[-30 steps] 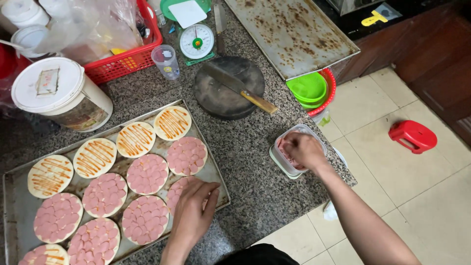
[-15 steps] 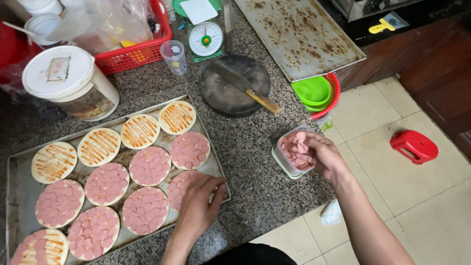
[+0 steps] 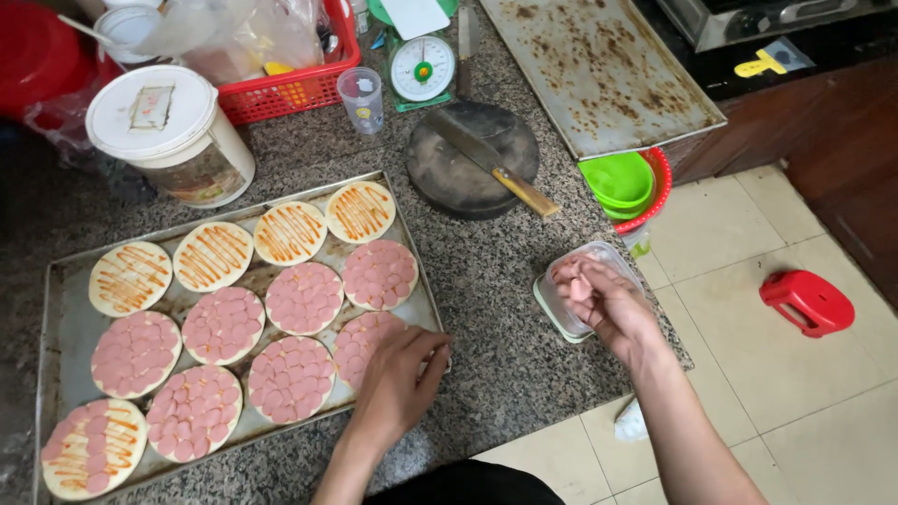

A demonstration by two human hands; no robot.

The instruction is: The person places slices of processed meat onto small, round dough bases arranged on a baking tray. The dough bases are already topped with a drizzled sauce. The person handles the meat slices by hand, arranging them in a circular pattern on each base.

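Topping step: right hand (image 3: 613, 313) pinching sausage slices (image 3: 582, 283) over tub (image 3: 561, 313) right of tray (image 3: 56, 309); left hand (image 3: 398, 379) spread loosely on near-right pizza base (image 3: 360, 341). Next: carry slices left, fill base.

On the far worktop I see a dark round chopping board (image 3: 458, 173) with a cleaver (image 3: 486, 161) lying across it, a green-faced kitchen scale (image 3: 423, 70) behind, a red basket (image 3: 290, 89) left, and a red stool (image 3: 806, 301) on the floor right.
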